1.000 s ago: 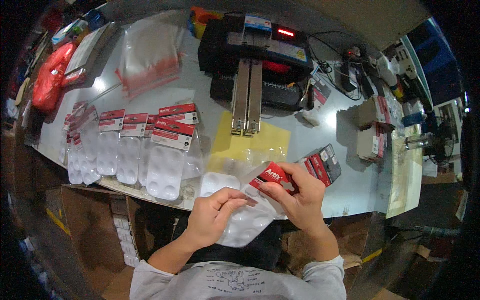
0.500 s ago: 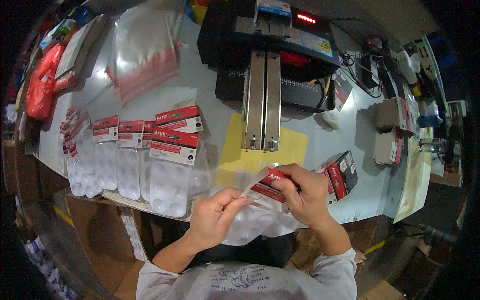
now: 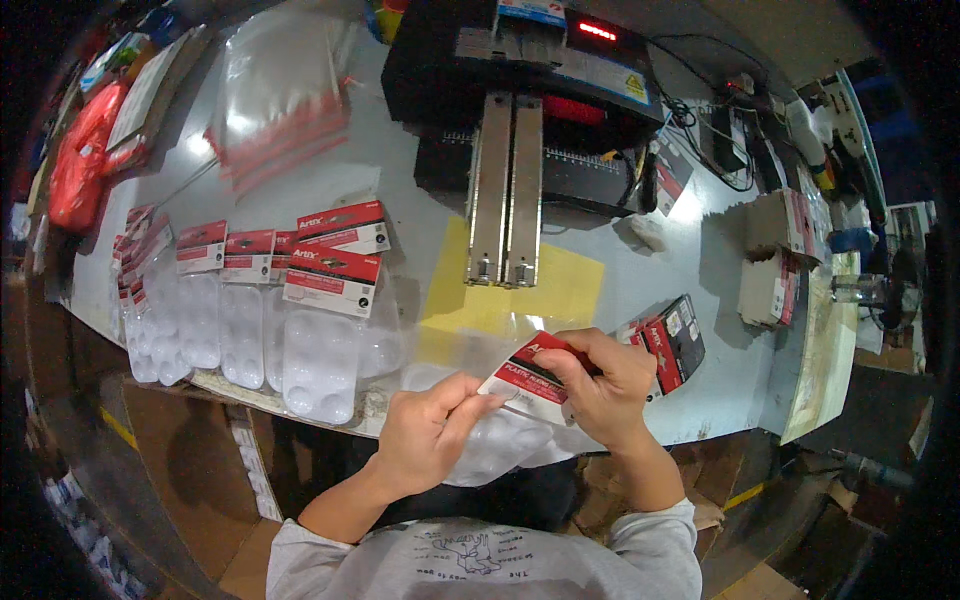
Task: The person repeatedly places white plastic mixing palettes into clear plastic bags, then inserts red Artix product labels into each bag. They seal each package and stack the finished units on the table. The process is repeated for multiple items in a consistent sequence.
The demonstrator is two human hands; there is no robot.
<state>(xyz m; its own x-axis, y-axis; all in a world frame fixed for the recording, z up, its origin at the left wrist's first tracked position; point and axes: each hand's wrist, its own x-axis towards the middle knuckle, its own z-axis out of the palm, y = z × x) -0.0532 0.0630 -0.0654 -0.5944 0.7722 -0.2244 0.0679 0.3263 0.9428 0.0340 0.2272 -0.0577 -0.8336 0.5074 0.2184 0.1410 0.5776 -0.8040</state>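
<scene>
A red and white folded header card (image 3: 527,376) is pinched between my two hands, over the table's front edge. My left hand (image 3: 428,430), thumb and finger pressed together, grips its lower left corner. My right hand (image 3: 608,398) is closed on the card's right end, thumb on top. Under the card hangs a white plastic paint palette (image 3: 498,447) with round wells, in a clear bag; the hands and card cover its upper part. A row of carded palettes (image 3: 322,365) in clear bags lies to the left of my left hand.
Ahead stands a black machine (image 3: 590,85) with two metal rails (image 3: 490,190) reaching over a yellow sheet (image 3: 570,295). A black holder with header cards (image 3: 672,350) sits right of my right hand. Card stacks (image 3: 768,285) lie farther right, clear bags (image 3: 280,90) at back left.
The header card has turned flatter, so more of its printed front faces up. Both hands keep hold of it. The whole view has shifted slightly.
</scene>
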